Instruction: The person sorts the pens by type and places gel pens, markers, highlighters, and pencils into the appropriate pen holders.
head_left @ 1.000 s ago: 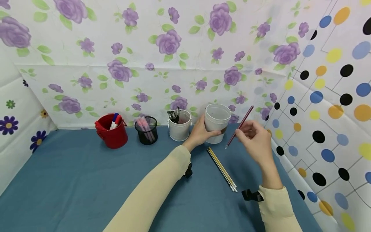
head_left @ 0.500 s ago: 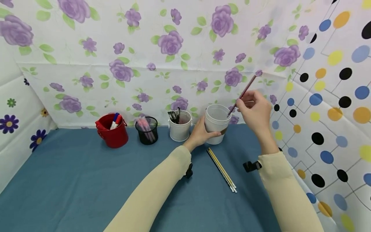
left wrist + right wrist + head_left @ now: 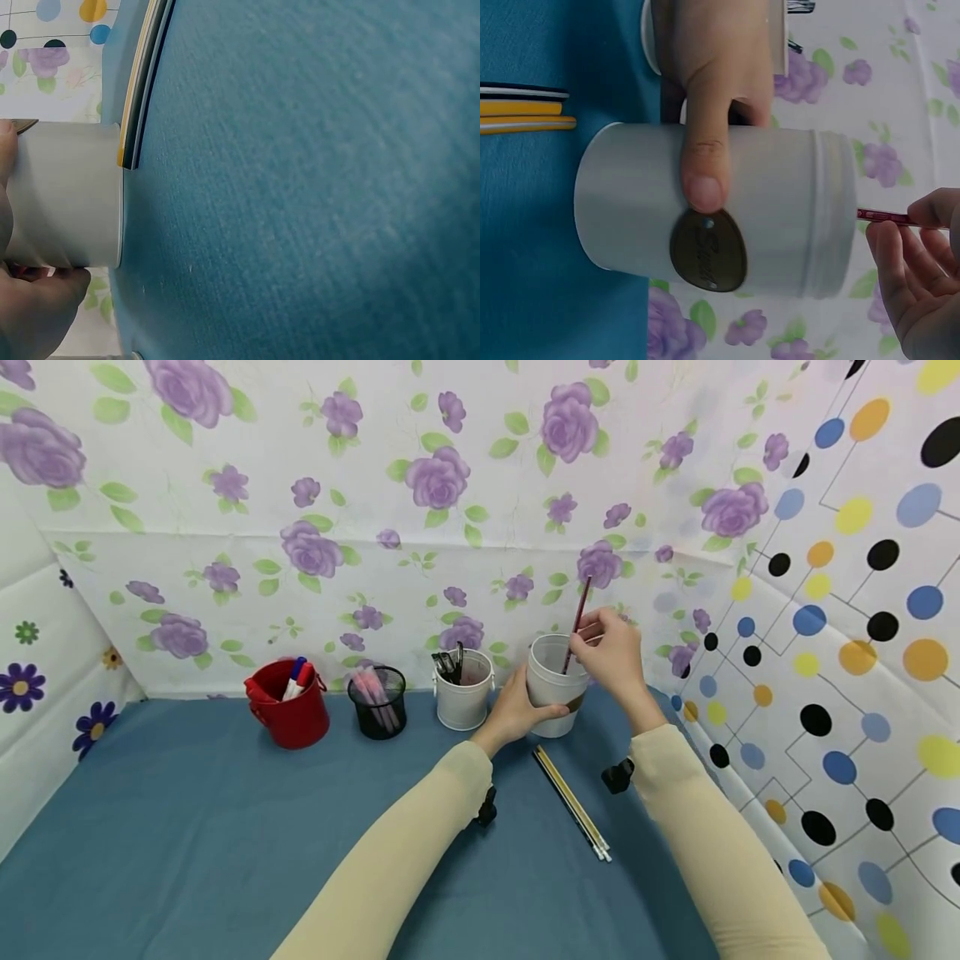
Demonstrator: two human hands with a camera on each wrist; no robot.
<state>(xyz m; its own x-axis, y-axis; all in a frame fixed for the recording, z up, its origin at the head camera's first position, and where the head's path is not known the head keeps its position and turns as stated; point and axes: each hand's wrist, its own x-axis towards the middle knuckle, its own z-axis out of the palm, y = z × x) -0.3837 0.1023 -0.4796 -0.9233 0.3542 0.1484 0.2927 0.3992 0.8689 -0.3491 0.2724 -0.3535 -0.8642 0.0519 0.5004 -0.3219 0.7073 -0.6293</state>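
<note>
A white pot with a ribbed rim stands upright near the floral back cloth. My left hand grips its left side, thumb across the front and fingers behind. In the right wrist view, a brown oval label shows beside that thumb. My right hand pinches a dark red pencil between thumb and fingers over the pot's right rim. The pencil's lower end is inside the pot, and its upper end points up. Several pencils, yellow and black, lie together on the blue cloth before the pot.
Left of the pot stand a white bucket with black items, a black mesh cup with pink pens, and a red bucket with markers. Floral cloth rises behind; a dotted cloth borders the right side.
My right hand has lifted the dark red pencil from beside the pot, then moved left and lowered its end inside. My left hand keeps its grip on the pot.
</note>
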